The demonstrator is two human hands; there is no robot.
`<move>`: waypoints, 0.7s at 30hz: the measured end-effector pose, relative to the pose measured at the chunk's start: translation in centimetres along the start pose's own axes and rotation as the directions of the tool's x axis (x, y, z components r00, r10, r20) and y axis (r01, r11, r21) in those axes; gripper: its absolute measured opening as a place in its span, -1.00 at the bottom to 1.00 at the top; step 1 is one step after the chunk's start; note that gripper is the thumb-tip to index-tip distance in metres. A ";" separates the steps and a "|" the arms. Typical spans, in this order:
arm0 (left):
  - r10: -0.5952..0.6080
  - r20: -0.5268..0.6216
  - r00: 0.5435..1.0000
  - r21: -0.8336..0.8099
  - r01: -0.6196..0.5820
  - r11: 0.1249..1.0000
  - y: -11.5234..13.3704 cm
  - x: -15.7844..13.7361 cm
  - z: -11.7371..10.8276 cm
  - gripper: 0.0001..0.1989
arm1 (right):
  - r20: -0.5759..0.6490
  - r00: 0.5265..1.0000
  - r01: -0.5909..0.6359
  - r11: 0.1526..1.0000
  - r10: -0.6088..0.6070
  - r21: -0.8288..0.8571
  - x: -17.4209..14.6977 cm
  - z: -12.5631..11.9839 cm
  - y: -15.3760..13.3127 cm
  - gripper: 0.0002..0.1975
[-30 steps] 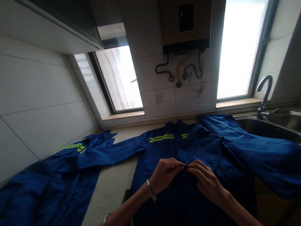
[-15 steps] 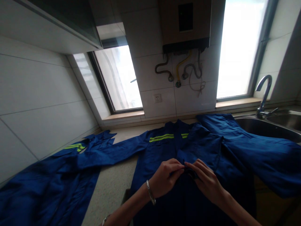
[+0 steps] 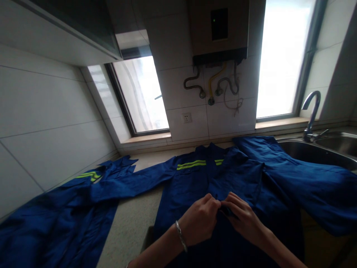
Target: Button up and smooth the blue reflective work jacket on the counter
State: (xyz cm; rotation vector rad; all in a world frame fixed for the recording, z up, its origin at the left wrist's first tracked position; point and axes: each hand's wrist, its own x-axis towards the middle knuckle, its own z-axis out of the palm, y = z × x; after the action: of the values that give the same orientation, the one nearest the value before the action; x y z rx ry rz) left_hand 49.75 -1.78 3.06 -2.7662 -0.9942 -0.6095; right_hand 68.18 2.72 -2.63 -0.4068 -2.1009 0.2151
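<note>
A blue work jacket (image 3: 189,180) with yellow-green stripes lies spread over the counter, its lower part hanging toward me. At its front opening my left hand (image 3: 203,216) is closed, fingers curled in a pinch on the jacket's edge. Beside it, touching at the fingertips, my right hand (image 3: 242,216) also pinches the jacket's front edge. A dark fold of cloth shows under the right fingers. Whatever small part lies between the fingertips is hidden. A silver bracelet (image 3: 181,235) circles my left wrist.
Another blue striped garment (image 3: 64,219) lies on the left over the speckled counter (image 3: 134,219). Blue cloth (image 3: 304,178) covers the right side beside the steel sink (image 3: 312,150) and tap (image 3: 314,111). A water heater (image 3: 220,29) with pipes hangs on the wall between two windows.
My left hand has turned and its fingers have curled in more tightly at the jacket's edge. My right hand has shifted slightly and stays pinched there. The garments lie as before.
</note>
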 end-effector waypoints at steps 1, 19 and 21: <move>0.013 0.005 1.000 0.013 -0.013 1.000 0.1 0.0 0.1 -0.80 | 0.030 0.999 0.015 1.000 -0.015 -0.004 0.1 -0.2 0.0 -0.69; -0.093 -0.032 0.995 -0.196 0.085 0.977 -1.8 -0.3 -1.9 -0.64 | 0.345 0.927 -0.117 0.987 0.148 -0.108 3.8 -4.9 2.3 -0.74; -0.165 -0.017 0.986 -0.174 0.160 0.972 -3.6 -0.4 -2.3 -0.53 | 0.299 0.933 -0.201 0.979 0.199 -0.022 4.8 -7.5 5.8 -0.90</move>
State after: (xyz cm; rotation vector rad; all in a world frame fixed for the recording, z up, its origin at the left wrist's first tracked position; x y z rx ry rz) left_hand 46.38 0.13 4.97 -2.8298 -1.2255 -0.7950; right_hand 73.31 9.77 3.32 -0.6165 -2.3540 0.4287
